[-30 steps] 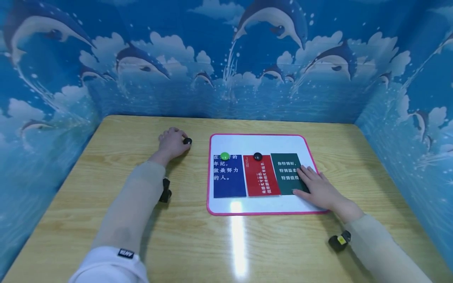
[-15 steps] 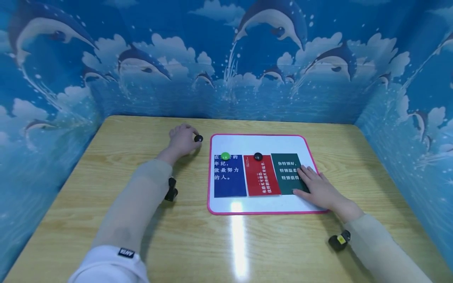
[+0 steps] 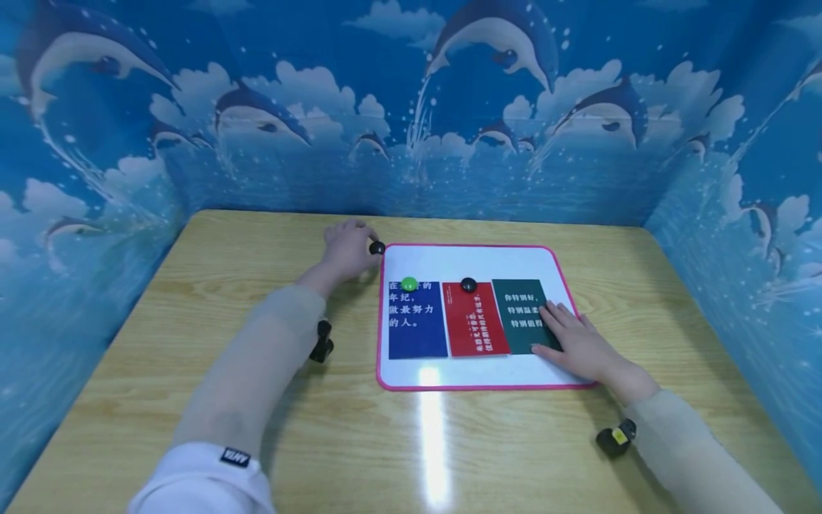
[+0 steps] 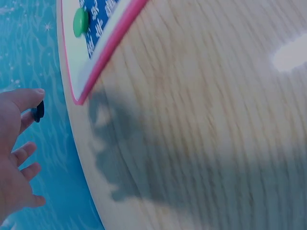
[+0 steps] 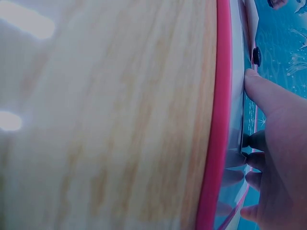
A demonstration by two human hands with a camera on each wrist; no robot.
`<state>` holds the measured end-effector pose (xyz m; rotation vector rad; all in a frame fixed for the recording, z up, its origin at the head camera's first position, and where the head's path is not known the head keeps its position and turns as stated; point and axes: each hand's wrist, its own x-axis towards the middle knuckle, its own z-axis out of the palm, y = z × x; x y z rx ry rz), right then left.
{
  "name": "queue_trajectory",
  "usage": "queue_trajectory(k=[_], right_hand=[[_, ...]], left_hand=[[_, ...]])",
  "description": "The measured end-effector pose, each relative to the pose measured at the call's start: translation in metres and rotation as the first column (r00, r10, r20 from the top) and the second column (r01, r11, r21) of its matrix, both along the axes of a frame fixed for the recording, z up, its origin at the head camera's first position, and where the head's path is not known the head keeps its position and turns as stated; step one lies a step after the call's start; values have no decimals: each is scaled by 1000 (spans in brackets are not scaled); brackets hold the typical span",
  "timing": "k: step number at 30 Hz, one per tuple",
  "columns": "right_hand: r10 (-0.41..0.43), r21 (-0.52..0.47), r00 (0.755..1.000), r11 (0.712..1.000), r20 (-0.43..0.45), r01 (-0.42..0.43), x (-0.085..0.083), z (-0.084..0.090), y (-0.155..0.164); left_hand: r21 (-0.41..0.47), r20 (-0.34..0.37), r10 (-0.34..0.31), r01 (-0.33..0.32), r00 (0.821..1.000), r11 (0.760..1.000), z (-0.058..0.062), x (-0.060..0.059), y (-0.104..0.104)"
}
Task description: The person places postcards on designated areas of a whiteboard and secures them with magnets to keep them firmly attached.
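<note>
A white board with a pink rim (image 3: 475, 387) lies on the wooden table (image 3: 225, 285). On it sit a blue card (image 3: 416, 325) with a green magnet (image 3: 408, 283), a red card (image 3: 475, 321) with a black magnet (image 3: 469, 285), and a green card (image 3: 516, 310). My left hand (image 3: 349, 250) pinches a small black magnet (image 3: 377, 248) at the board's upper left corner; the left wrist view shows the magnet (image 4: 37, 111) at the fingertips. My right hand (image 3: 574, 339) rests flat with straight fingers on the green card's right side.
Blue dolphin-printed walls (image 3: 411, 107) enclose the table on the far, left and right sides. A black wrist device (image 3: 616, 437) sits by my right forearm and another (image 3: 321, 341) by my left forearm.
My left hand has carried the black magnet rightward from the bare table to the board's upper left corner. The right hand has stayed on the green card.
</note>
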<state>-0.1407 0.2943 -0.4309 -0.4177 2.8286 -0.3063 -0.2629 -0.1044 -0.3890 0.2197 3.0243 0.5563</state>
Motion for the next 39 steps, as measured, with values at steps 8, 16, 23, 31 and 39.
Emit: queue_trajectory(k=[8,16,23,31,39], right_hand=[[3,4,1000,1000,-3,-3,-1,-2,1],[3,5,1000,1000,-2,-3,-1,0,1],[7,6,1000,1000,-2,-7,-1,0,1],[17,1,1000,1000,-10,-17,-1,-3,3],[15,-1,1000,1000,-16,-15,-2,-3,3]], left_hand=[[-21,-6,-72,72,997,997,10,-1,30],[-35,-22,-118,117,993,992,12,0,63],[-61,-19,-159,157,987,986,13,2,84],[-86,-11,-226,224,974,971,15,6,109],[-147,11,-272,271,962,951,11,7,127]])
